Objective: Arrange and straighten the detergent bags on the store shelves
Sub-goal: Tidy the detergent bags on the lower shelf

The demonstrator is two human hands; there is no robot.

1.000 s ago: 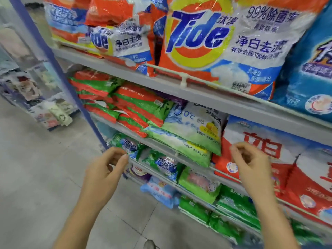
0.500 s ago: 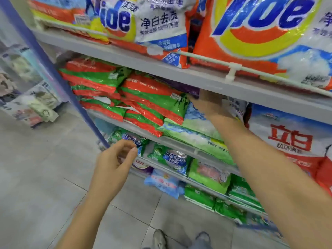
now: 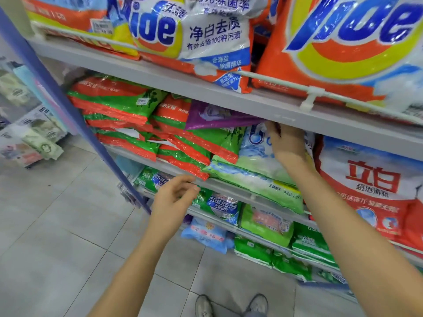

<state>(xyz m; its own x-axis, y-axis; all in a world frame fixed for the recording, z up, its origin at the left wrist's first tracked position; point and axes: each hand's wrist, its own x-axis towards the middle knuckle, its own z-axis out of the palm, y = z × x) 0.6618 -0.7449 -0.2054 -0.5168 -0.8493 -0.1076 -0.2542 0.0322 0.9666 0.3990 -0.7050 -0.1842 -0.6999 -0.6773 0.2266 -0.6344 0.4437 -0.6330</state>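
Observation:
My right hand (image 3: pixel 288 143) reaches into the middle shelf and rests on the top of a pale blue and green detergent bag (image 3: pixel 254 161). Its fingers curl at the bag's upper edge, just under the shelf above. Its thumb is close to the right end of a purple bag (image 3: pixel 219 117) lying on a stack. Whether it grips either bag is unclear. Left of them lie slumped stacks of red and green bags (image 3: pixel 114 104). My left hand (image 3: pixel 176 195) hovers in front of the middle shelf's edge (image 3: pixel 229 185), fingers loosely apart, holding nothing.
Large orange Tide bags (image 3: pixel 206 35) stand on the upper shelf behind a white rail (image 3: pixel 309 97). A red and white bag (image 3: pixel 370 179) stands to the right. Small green and blue bags (image 3: pixel 222 204) fill the lower shelves. A blue upright post (image 3: pixel 68 110) borders the shelving on the left.
My right hand went from the red and white bag up and left into the middle shelf, onto the pale bag's top. My left hand rose slightly toward the shelf edge. The view moved closer.

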